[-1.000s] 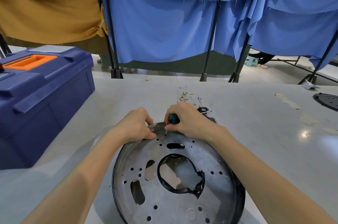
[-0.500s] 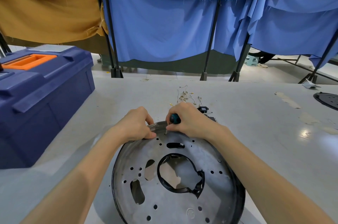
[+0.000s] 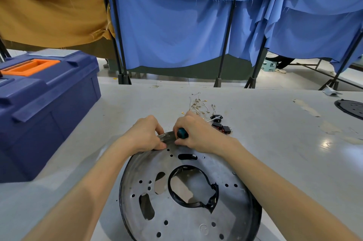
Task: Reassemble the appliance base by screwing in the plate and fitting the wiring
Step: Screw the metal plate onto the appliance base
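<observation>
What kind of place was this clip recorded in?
Probably a partitioned workshop or repair area: a grey worktable carrying a blue toolbox, blue curtains hung on black stands behind it, and loose wires near a metal plate.

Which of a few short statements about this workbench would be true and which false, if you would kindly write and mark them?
1. The right hand grips a teal-handled screwdriver at the far edge of the plate. True.
2. The left hand lies flat on the table, away from the plate. False: it holds the plate's far rim, close beside the right hand.
3. The blue toolbox stands to the right of the plate. False: it stands to the left.
4. Loose wires lie on the table beyond the hands. True.
</observation>
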